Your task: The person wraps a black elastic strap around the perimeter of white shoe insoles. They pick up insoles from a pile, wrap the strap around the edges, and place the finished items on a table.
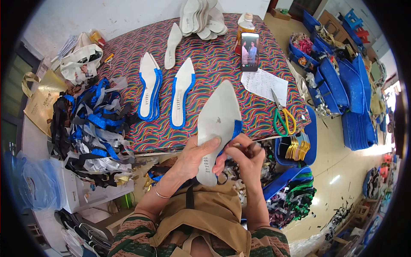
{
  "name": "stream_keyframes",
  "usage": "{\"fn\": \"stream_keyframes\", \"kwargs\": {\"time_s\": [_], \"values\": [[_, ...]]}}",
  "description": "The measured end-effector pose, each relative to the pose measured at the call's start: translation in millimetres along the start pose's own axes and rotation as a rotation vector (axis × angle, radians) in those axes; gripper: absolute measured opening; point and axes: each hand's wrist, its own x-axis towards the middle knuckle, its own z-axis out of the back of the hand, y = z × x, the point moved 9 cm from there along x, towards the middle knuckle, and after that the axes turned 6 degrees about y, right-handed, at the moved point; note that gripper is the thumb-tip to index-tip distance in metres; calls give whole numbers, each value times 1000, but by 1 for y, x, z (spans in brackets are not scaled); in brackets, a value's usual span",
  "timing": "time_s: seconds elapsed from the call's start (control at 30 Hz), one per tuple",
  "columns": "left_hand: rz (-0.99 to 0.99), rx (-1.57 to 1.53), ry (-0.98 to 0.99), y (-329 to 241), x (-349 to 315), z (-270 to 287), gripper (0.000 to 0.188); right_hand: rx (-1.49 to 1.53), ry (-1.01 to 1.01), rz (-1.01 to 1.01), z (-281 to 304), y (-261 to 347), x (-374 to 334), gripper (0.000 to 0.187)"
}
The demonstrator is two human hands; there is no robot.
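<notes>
One left hand [198,155] is gripping a pointed insole [219,112], right hand [247,155] pinching blue edging [236,128]; uneven tugging might be puckering it.

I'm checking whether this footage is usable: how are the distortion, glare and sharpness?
Head view: strong fisheye, with dark corners and the table edges bowing; head view: bright glare streaks on the floor at right; head view: the off-white insole in the left hand looks sharp, its printed marks distinct.
</notes>
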Motion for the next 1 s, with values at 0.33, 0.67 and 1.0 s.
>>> {"fn": "stream_keyframes", "kwargs": {"time_s": [0.33, 0.67, 1.0], "values": [[-7, 360, 26, 1, 0, 3, 26, 196, 44, -67, -1, -2, 4, 12], [-117, 449, -157, -16, 1, 8, 26, -151, 69, -34, -2, -29, 14, 25], [-225, -33, -271, -54, 2, 39, 15, -737, 321, 281, -11, -18, -38, 27]]}}
